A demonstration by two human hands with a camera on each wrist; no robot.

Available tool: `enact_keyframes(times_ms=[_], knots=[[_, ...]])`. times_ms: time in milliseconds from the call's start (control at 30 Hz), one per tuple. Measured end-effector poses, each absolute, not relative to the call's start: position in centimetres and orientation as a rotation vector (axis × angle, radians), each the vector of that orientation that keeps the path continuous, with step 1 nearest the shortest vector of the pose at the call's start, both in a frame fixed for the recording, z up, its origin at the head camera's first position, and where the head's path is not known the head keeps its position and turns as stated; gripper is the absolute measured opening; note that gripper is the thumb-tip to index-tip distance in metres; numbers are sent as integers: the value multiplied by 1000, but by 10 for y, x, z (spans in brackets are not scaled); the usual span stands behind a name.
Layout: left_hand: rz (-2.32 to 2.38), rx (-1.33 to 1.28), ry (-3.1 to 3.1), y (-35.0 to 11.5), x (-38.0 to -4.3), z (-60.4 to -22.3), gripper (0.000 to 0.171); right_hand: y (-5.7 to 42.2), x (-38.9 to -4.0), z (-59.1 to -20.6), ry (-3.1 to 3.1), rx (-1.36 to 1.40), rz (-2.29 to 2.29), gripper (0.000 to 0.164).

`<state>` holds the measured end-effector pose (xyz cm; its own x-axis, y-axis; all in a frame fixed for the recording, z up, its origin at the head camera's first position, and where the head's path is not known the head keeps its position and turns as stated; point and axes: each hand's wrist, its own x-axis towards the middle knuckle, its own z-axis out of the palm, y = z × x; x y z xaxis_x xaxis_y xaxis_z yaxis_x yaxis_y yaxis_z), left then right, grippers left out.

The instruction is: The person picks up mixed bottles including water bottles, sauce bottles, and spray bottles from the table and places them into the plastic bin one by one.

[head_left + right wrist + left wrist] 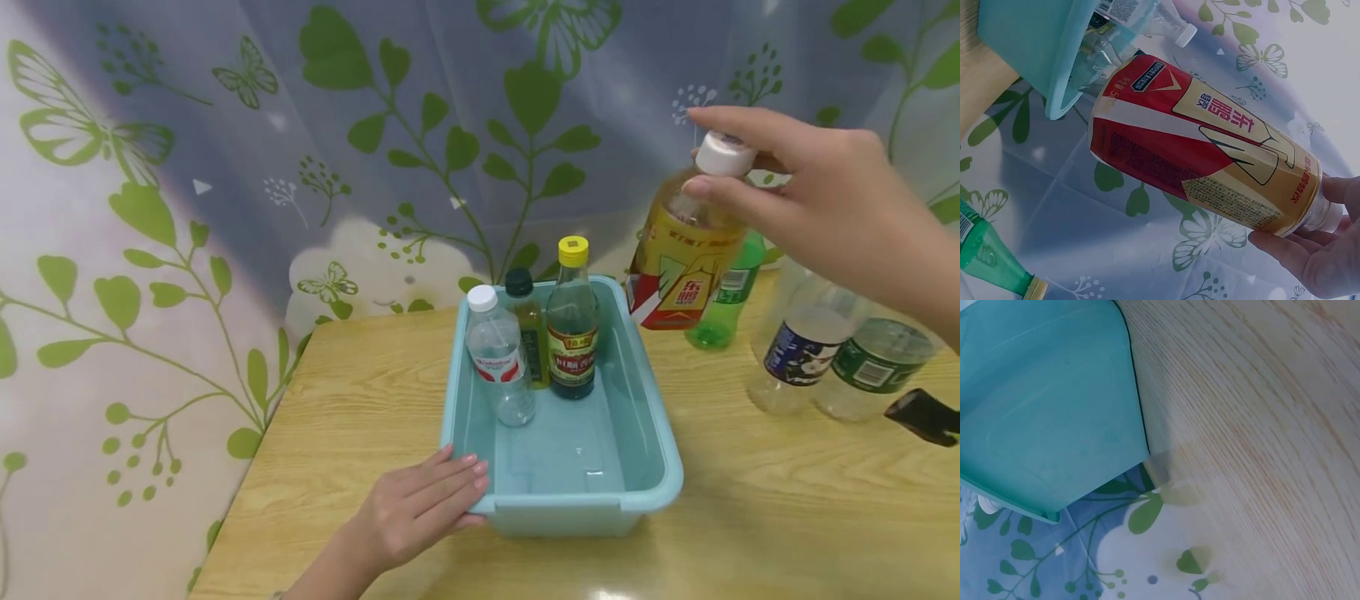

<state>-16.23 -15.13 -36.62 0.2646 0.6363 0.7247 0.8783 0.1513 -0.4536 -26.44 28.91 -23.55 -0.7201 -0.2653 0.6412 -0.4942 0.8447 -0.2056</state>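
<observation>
A yellow-and-red labelled bottle is hanging tilted, cap upward, near the far right corner of the blue basin. It is looking like thin plastic, so probably fairly light, stiff at the neck but softer along the labelled body, whose smooth sleeve may be slippery; the label is hiding how full it is. The right hand is pinching it at the neck, just under the white cap, likely the firmest hold. The left hand is resting on the basin's near left corner, fingers lying straight. Inside the basin, a clear bottle, a dark-capped bottle and a yellow-capped bottle are standing toward its far end. Right of the basin, a green bottle, a blue-labelled bottle and a green-labelled bottle are standing on the tabletop.
</observation>
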Motion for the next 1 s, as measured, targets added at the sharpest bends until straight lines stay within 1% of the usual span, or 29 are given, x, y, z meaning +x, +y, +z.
enact_keyframes(times_ms=[100, 133, 233, 500, 767, 1000], knots=[[-308, -1561, -1446, -151, -163, -364, 29, 241, -221, -201, -2424, 537, 544, 61], [-306, -1559, -1447, -151, -163, -364, 29, 228, -211, -193, -2435, 536, 579, 59], [-307, -1558, -1450, -151, -163, -365, 28, 209, -200, -183, -2466, 547, 634, 53], [-314, -1554, -1462, -151, -163, -369, 28, 183, -201, -180, -2489, 732, 679, 44], [-320, -1558, -1474, -153, -163, -371, 29, 160, -210, -195, -2553, 849, 616, 38], [-320, -1555, -1455, -153, -163, -372, 28, 143, -214, -208, -2708, 855, 667, 38]])
